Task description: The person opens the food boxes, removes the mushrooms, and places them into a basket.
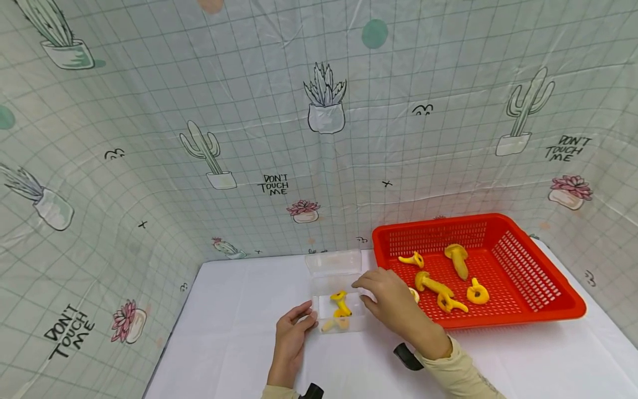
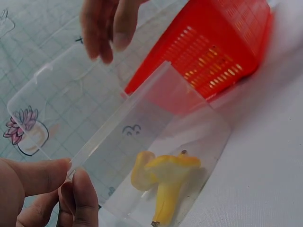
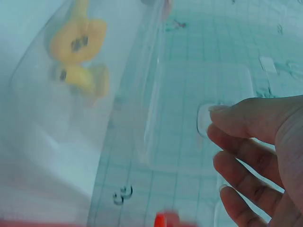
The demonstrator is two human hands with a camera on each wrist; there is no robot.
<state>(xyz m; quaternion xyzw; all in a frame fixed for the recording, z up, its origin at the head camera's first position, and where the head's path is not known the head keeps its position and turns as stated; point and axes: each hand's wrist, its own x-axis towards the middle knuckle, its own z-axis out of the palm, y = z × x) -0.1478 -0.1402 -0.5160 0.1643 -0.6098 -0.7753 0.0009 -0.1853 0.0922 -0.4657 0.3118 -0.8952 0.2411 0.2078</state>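
A clear plastic box (image 1: 358, 325) with its lid (image 1: 333, 262) raised at the back stands on the white tabletop. Inside lie yellow toy mushrooms (image 2: 166, 189), one with a flared cap facing up. My left hand (image 1: 290, 339) is at the box's left side, pinching the rim between thumb and fingers in the left wrist view. Over the right side of the box hovers my right hand (image 1: 391, 302), thumb and fingers apart and loosely bent. Nothing sits between those fingers (image 3: 239, 151) in the right wrist view.
Right of the box stands a red plastic basket (image 1: 529, 257) with slotted walls. Several yellow mushrooms (image 1: 457, 260) lie spread in it, one partly hidden behind my right hand. A cactus-print curtain (image 1: 349, 160) hangs behind the white table (image 1: 224, 327).
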